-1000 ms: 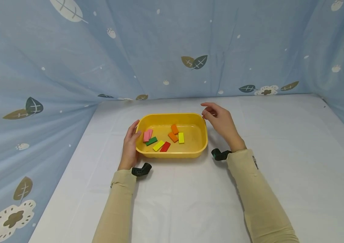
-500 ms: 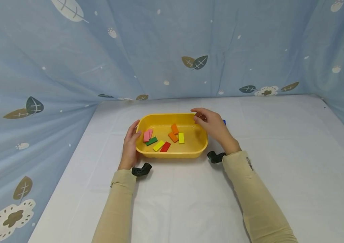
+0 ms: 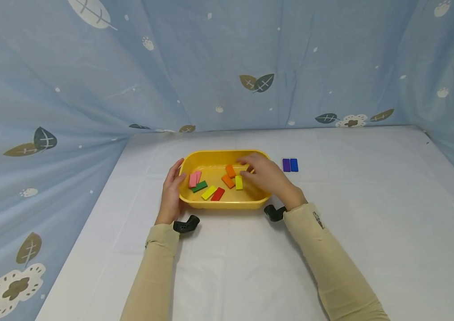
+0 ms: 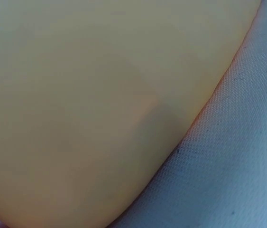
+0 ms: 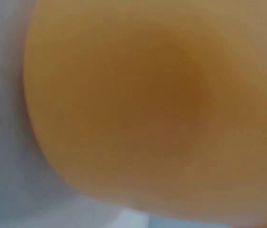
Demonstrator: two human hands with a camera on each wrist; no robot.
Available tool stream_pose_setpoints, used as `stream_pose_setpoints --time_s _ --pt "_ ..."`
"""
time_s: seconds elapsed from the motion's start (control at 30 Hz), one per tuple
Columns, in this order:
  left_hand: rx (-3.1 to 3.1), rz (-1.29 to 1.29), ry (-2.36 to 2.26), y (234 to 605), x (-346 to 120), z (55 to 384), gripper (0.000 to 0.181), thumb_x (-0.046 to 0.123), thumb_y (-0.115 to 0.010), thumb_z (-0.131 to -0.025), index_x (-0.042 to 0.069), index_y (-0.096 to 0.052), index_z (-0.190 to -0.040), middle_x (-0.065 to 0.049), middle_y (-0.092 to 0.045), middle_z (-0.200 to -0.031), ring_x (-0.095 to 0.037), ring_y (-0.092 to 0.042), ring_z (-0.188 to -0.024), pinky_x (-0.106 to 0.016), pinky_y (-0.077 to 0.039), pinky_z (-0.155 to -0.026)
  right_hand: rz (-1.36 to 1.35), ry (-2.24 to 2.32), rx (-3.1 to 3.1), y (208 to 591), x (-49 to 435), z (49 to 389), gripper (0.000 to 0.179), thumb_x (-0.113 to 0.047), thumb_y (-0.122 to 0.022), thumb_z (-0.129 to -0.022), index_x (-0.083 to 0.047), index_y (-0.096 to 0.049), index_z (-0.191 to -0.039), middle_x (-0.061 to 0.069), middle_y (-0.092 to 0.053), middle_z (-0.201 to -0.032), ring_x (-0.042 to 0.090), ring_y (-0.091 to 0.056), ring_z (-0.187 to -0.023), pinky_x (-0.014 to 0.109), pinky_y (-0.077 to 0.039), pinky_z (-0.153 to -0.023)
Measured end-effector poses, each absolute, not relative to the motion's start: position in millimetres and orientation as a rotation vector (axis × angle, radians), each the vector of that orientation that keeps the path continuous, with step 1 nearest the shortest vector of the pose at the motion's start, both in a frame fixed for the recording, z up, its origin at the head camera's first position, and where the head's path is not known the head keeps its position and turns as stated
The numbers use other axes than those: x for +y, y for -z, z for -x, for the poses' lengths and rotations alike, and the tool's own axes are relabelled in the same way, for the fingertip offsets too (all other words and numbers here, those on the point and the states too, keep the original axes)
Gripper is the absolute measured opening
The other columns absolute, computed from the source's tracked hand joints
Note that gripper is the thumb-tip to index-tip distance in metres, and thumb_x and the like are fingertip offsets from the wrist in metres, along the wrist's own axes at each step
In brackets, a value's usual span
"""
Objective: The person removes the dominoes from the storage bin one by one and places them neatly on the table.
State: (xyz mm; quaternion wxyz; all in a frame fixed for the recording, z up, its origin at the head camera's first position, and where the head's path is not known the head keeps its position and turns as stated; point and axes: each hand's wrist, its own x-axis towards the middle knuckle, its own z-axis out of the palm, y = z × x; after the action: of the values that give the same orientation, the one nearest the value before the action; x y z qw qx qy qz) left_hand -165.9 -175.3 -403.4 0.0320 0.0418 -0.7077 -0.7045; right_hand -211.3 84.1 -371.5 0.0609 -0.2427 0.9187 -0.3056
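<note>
A yellow plastic basin [image 3: 227, 205] stands on the table in the head view. My left hand [image 3: 169, 196] grips its left end, thumb over the rim and fingers along the outside. Over the basin's right half reaches my right hand [image 3: 266, 176], fingers apart and slightly bent, holding nothing. Its fingertips are right by a yellow block [image 3: 239, 183] and close to two orange blocks [image 3: 229, 181]. Further left in the basin lie two pink blocks [image 3: 193, 180], a green block [image 3: 200, 186], another yellow block [image 3: 208, 192] and a red block [image 3: 217, 194]. Both wrist views show mostly blurred basin wall [image 4: 90, 104].
On the table right of the basin, a purple block [image 3: 286, 165] and a blue block [image 3: 294, 165] lie side by side. White cloth [image 3: 231, 267] covers the table. A blue patterned curtain [image 3: 195, 67] hangs behind and at the sides.
My right hand has moved left and down from the basin's right rim to over its inside, uncovering the purple and blue blocks. The left hand and the basin stay put.
</note>
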Motion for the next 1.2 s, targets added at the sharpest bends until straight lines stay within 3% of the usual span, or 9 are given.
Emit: stream_pose_setpoints --time_s 0.27,0.5,0.7,0.87,1.2 --pt "-2.167 -0.111 2.179 404.8 -176.8 167.2 0.045 0.017 -0.036 -0.095 0.022 -0.032 -0.139 0.005 -0.027 -0.142 -0.016 -0.028 -0.128 -0.035 -0.027 -0.103 0.733 0.649 2.870 375.7 71.6 203.2 0.039 -0.029 -0.058 -0.086 -0.017 -0.054 -0.123 0.003 -0.053 -0.113 0.013 -0.052 -0.078 0.026 -0.046 -0.063" --pt "-2.168 -0.100 2.186 404.6 -177.6 167.2 0.044 0.017 -0.036 -0.095 0.022 -0.032 -0.139 0.004 -0.026 -0.143 -0.015 -0.027 -0.128 -0.035 -0.026 -0.104 0.750 0.430 2.932 378.6 68.1 199.5 0.040 -0.035 -0.060 -0.083 -0.022 -0.057 -0.121 0.002 -0.051 -0.122 0.018 -0.054 -0.094 0.034 -0.048 -0.075" --pt "-2.175 -0.094 2.183 406.7 -178.4 166.5 0.045 0.018 -0.036 -0.095 0.022 -0.030 -0.139 0.004 -0.025 -0.144 -0.015 -0.026 -0.129 -0.035 -0.026 -0.104 0.849 0.221 2.922 382.0 66.8 197.1 0.038 -0.036 -0.061 -0.082 -0.025 -0.060 -0.118 0.001 -0.054 -0.117 0.018 -0.052 -0.086 0.032 -0.047 -0.072" --pt "-2.163 -0.107 2.190 418.0 -185.0 171.3 0.044 0.019 -0.037 -0.095 0.026 -0.033 -0.138 0.006 -0.024 -0.144 -0.013 -0.024 -0.130 -0.035 -0.025 -0.104 0.935 0.161 2.908 383.9 64.5 195.8 0.032 -0.033 -0.061 -0.082 -0.027 -0.063 -0.114 -0.002 -0.056 -0.113 0.016 -0.053 -0.090 0.030 -0.045 -0.073" --pt "-2.130 -0.120 2.199 427.8 -186.0 176.0 0.041 0.024 -0.040 -0.094 0.031 -0.037 -0.135 0.010 -0.027 -0.142 -0.012 -0.026 -0.129 -0.034 -0.026 -0.104 0.833 0.198 2.914 383.1 63.9 194.3 0.026 -0.023 -0.064 -0.081 -0.026 -0.066 -0.106 -0.003 -0.057 -0.106 0.015 -0.050 -0.084 0.028 -0.044 -0.072"
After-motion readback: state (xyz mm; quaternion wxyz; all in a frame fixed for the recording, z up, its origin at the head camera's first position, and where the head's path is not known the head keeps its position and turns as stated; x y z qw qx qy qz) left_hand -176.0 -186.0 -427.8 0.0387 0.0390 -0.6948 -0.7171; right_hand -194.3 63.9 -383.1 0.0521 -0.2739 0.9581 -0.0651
